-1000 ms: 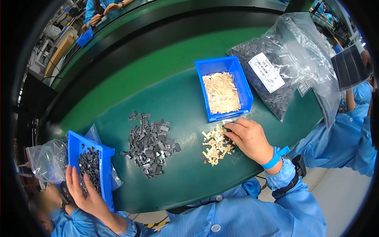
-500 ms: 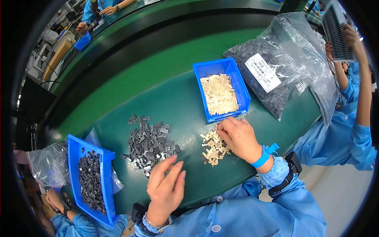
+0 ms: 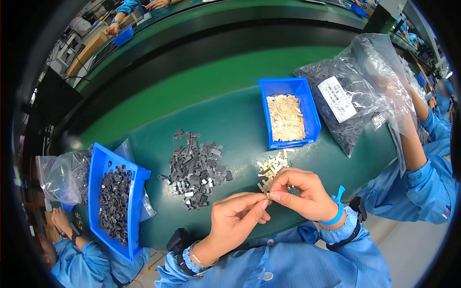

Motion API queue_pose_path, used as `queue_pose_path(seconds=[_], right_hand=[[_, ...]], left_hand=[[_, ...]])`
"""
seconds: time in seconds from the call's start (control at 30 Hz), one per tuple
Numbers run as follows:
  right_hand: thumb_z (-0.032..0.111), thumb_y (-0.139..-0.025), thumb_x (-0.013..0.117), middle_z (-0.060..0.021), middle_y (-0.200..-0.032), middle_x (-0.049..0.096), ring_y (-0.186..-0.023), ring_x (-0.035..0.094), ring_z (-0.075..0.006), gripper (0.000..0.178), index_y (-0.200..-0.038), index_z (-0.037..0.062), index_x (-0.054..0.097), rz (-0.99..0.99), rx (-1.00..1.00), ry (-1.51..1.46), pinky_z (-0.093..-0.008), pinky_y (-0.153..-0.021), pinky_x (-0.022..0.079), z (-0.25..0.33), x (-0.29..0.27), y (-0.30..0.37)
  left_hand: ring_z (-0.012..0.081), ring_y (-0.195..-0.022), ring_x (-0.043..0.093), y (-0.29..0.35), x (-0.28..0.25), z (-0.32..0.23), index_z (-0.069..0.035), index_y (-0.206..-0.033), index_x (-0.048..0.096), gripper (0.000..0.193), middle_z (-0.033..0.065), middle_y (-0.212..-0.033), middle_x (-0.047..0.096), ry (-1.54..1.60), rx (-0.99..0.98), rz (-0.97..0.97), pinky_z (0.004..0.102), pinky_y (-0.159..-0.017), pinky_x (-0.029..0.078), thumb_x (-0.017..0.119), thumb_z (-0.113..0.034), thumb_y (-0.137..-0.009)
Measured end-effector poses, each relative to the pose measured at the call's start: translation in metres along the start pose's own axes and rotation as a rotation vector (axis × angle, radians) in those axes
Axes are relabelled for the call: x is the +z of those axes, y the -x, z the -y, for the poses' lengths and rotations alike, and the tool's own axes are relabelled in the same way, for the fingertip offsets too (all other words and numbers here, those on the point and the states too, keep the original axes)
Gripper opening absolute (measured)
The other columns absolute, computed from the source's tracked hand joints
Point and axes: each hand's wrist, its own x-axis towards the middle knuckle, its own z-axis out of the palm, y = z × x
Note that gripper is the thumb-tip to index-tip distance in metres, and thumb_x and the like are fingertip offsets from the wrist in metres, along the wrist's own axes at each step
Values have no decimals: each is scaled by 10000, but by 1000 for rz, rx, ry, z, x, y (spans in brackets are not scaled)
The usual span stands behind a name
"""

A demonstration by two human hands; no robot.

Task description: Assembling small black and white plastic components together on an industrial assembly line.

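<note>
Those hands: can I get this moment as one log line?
left hand: pinching small pale piece | right hand: pinching same piece | pale pile: partly behind right hand

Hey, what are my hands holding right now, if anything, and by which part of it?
A small pale piece, apparently pinched where the left hand and right hand meet; too small to tell which part.
</note>
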Motion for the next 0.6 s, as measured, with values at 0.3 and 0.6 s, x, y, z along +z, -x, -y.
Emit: queue_pose_path(seconds=[0.3,0.6], right_hand=[[89,-644,697,-18,-711,522,-602,507,-165,183,-812,58,634,-176,-488,657,-286,-570,376,7,9,-3],[58,-722,635,-30,-718,533,-617,520,-179,97,-813,59,601,-93,-467,498,-288,-565,365,1,4,-7]], left_hand=[[157,-634,628,6,2,3,59,-950,590,139,148,-824,621,216,-98,-85,238,-536,527,560,-1,-828],[170,-604,623,0,3,-2,91,-886,604,111,148,-771,612,-186,167,-97,227,-502,512,542,50,-804]])
